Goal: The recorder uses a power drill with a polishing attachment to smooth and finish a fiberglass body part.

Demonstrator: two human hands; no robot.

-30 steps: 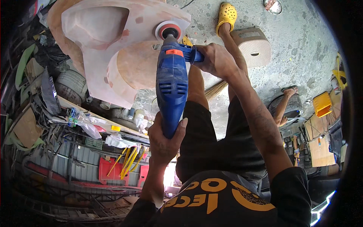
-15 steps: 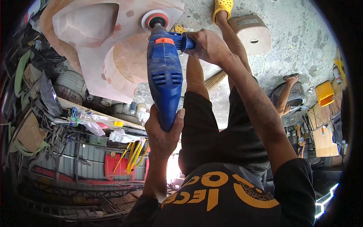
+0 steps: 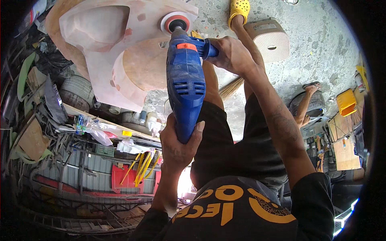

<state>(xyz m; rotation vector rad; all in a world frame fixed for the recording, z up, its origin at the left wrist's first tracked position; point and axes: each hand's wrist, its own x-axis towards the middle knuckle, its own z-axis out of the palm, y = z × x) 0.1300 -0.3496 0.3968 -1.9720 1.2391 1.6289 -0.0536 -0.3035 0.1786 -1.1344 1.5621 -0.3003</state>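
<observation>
A blue power drill (image 3: 186, 76) with an orange band is held in both my hands, its nose pointing away from me. My left hand (image 3: 179, 146) is wrapped round its rear end. The fingers of my right hand (image 3: 231, 56) are closed round the blue side handle (image 3: 210, 49). On the drill's nose sits a round sanding disc (image 3: 175, 22) with a red and white rim. It lies against the upper right part of a large pinkish-white moulded panel (image 3: 108, 54), which has wide rounded openings. Whether the disc is spinning cannot be told.
Right of the panel, a beige stool (image 3: 270, 42) stands on the stained concrete floor. A broom head (image 3: 232, 88) lies by my legs. Tyres (image 3: 76, 90) and bottles (image 3: 152, 120) line the left side. Another person's foot (image 3: 311, 87) shows near a tyre at the right.
Both hands and the drill have shifted right and slightly toward me. The disc has slid right along the panel. My grip looks the same.
</observation>
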